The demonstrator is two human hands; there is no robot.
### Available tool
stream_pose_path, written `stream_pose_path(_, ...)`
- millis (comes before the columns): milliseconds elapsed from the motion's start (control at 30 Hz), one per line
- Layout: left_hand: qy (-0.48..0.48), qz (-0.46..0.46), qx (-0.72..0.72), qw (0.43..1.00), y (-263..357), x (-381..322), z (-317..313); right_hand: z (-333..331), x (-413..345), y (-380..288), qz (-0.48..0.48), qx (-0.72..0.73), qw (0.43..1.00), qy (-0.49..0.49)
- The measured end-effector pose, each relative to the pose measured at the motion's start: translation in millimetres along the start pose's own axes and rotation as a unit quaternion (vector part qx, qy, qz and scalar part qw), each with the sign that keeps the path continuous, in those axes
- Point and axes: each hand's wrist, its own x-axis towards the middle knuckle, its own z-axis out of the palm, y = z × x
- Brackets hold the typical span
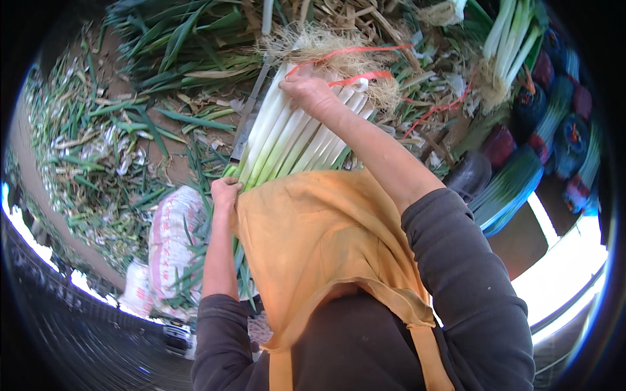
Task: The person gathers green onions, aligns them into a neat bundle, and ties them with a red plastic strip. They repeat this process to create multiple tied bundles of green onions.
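A bunch of long green onions (pixel 288 132) lies before me, white shafts side by side and roots pointing away. My right hand (pixel 310 95) is on the shafts just below the roots, its fingers closed over a red ribbon (pixel 359 76). The ribbon comes out on both sides of the hand, and its loose ends trail to the right across the roots. At the bunch's lower left edge, my left hand (pixel 226 193) grips the stalks where they turn green. An orange apron (pixel 323 220) covers the lower part of the bunch.
A metal bar (pixel 249 112) runs along the bunch's left side. Cut leaves are heaped at the upper left (pixel 181 44), and trimmings (pixel 98 156) litter the ground. White woven sacks (pixel 176 239) stand at left. Bundled onions (pixel 513 181) are stacked at right, near a dark shoe (pixel 469 173).
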Motion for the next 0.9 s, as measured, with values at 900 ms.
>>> stream_pose_path(900, 0.035, 0.338, 0.328, 0.882, 184, -15, 117, -2, -74, 17, 0.384, -0.141, 0.896, 0.173)
